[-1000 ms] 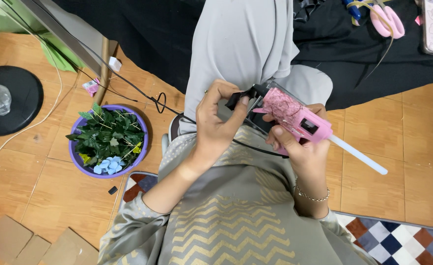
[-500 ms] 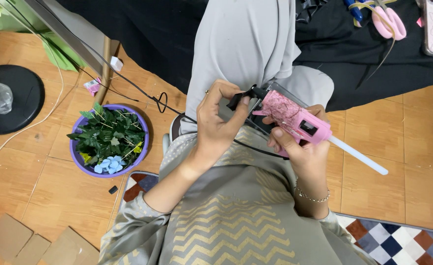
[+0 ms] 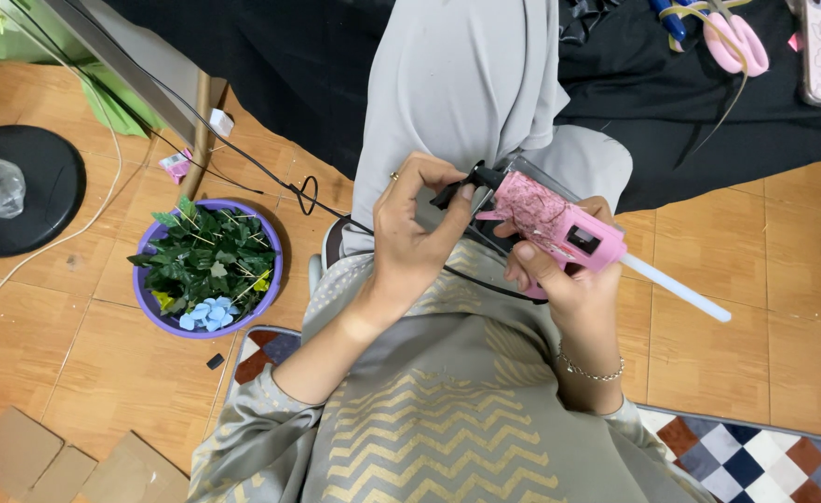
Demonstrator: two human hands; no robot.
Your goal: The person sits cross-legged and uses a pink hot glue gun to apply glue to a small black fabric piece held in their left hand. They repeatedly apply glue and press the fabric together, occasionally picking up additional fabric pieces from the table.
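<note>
Two hands on one pink glue gun [image 3: 559, 228], held over the lap. Right hand [image 3: 559, 279] is wrapped tight round the grip, thumb up its side, white glue stick [image 3: 676, 287] poking out the back toward the right. Left hand [image 3: 415, 237] comes in bent at the wrist, fingertips pinched together at the black nozzle [image 3: 461, 186]. Looks like fiddling with the tip, so I'd say the nozzle needs careful fingers. Further out, a purple bowl of leaves [image 3: 207, 270] sits on the wooden floor [image 3: 727, 354], left of the knees.
</note>
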